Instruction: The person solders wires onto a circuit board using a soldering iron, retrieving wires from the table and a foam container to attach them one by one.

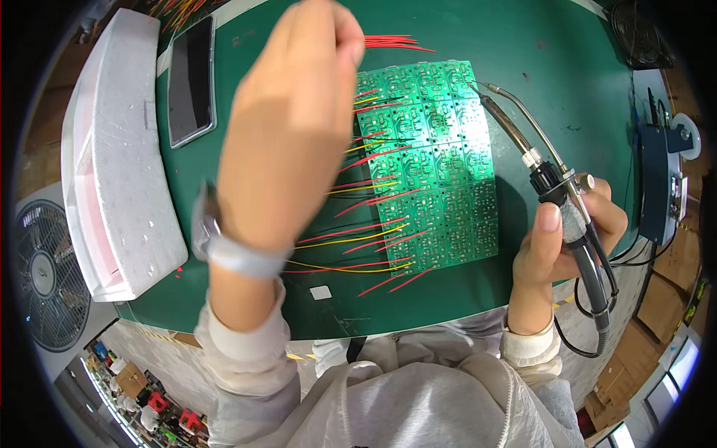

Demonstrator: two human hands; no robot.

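Note:
My right hand (pixel 549 243) is wrapped around a soldering iron (pixel 571 216) with a thin metal solder-feed tube (pixel 526 112) clamped along it. The iron's tip points at the upper right corner of a green circuit board panel (pixel 478 172). Red, yellow and black wires (pixel 351 237) stick out in groups past the panel's left side. My left hand (pixel 299 112), somewhat blurred, is raised over the far left of the board. Its fingers are curled together beside a bundle of loose red wires (pixel 396 42); what they pinch is hidden.
A white foam box (pixel 134 157) and a dark-screened phone (pixel 192 82) lie at the left of the green mat (pixel 567 67). More wires (pixel 179 11) are at the far left. A blue device (pixel 659 179) stands at right, a fan (pixel 46 272) at left.

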